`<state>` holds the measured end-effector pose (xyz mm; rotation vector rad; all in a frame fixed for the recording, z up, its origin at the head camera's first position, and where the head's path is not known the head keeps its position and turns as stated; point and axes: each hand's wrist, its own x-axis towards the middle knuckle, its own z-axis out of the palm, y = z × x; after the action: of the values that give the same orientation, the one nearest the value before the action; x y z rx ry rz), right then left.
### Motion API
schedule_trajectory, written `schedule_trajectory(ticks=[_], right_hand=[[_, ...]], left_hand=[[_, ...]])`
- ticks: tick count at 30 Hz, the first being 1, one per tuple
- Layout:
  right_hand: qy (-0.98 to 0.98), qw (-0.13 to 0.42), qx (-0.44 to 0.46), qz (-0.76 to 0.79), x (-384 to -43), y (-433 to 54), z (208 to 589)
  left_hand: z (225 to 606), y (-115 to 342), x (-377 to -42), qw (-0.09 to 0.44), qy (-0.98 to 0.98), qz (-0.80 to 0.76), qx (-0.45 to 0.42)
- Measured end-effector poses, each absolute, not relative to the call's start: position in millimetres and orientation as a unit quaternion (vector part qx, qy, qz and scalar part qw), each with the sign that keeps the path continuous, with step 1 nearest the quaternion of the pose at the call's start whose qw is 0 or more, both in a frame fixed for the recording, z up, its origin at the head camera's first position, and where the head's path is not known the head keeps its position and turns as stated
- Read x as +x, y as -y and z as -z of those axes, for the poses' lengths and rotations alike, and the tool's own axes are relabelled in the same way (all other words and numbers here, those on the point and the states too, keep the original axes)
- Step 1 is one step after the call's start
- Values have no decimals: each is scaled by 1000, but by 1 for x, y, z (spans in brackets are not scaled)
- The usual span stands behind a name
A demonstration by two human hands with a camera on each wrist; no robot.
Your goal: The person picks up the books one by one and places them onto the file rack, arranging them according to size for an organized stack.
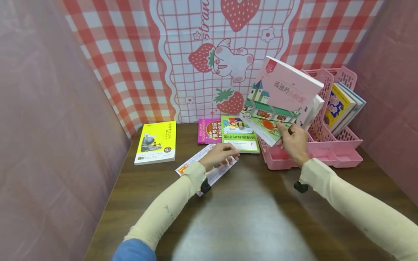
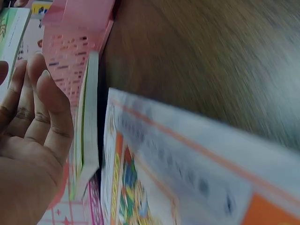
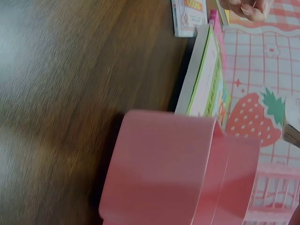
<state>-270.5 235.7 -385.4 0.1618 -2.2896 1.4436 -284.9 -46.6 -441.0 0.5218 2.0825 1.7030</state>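
Note:
My right hand (image 1: 294,143) grips a pink-covered picture book (image 1: 274,96) by its lower corner, thumb on the front cover. The book is held up and tilted in front of a pink desktop file holder (image 1: 330,150), with a crab and a castle on its cover. My left hand (image 1: 220,156) hovers over a pale book (image 1: 217,175) lying askew on the table. Its fingers are loosely bent with nothing in them, as the left wrist view shows of the same hand (image 2: 33,136). In the right wrist view the held book is mostly out of sight.
A green book (image 1: 243,145) lies partly over a magenta book (image 1: 205,136) at the back, close to the holder's left side. Farther left lies a yellow book (image 1: 160,139). Several books (image 1: 341,108) lean in the holder's right section. Fabric walls (image 1: 130,54) enclose the wooden table.

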Motion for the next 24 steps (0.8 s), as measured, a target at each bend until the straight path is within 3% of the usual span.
schedule_trajectory(ticks=[11,24], right_hand=[[820,281,21,-498,-268,-267,387],[815,342,-37,-466,-266,-297,382]], left_hand=[[442,8,-285,198,-760,-582,213],[452,-42,-282,209,-726,-630,182]])
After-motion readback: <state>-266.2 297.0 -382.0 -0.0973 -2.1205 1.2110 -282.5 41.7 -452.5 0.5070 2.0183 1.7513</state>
